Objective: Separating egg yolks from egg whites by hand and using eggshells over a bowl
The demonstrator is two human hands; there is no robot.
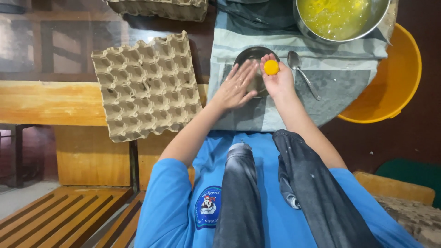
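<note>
Egg yolk (271,67) cradled in cupped right hand (277,79), directly above small dark bowl (248,54) near cloth's (275,115) left edge. Left hand (236,87) flat, fingers spread, empty, just beside.

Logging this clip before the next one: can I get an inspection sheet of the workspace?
Surface: round table under a pale cloth.
Job's things: egg yolk cupped in the right hand; small dark bowl beneath both hands.
Clutter: spoon; metal bowl of yolks; empty egg tray.
Hands: left hand open, flat, beside the right.
Cables: nothing seen.
Surroundings: yellow tub, wooden bench.
</note>
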